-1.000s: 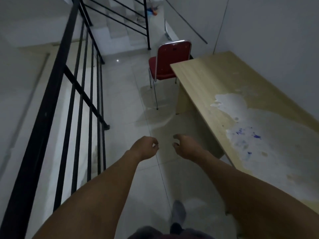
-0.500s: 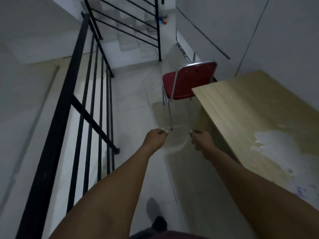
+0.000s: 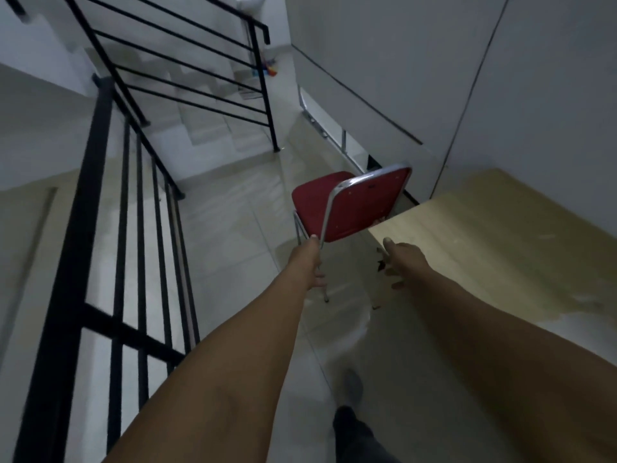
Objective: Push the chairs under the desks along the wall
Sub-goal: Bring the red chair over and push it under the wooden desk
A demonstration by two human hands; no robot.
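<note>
The red padded chair with chrome tube frame stands beside the pale wooden desk. The left hand and right hand reach toward it, fingers loosely spread, holding nothing.

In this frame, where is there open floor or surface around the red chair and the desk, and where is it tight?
Open: the pale tiled floor between the black metal stair railing and the red padded chair with chrome frame, and the light wooden desk top beside the wall. Tight: the desk's near corner, where the chair's backrest, the left hand and the right hand converge.
</note>
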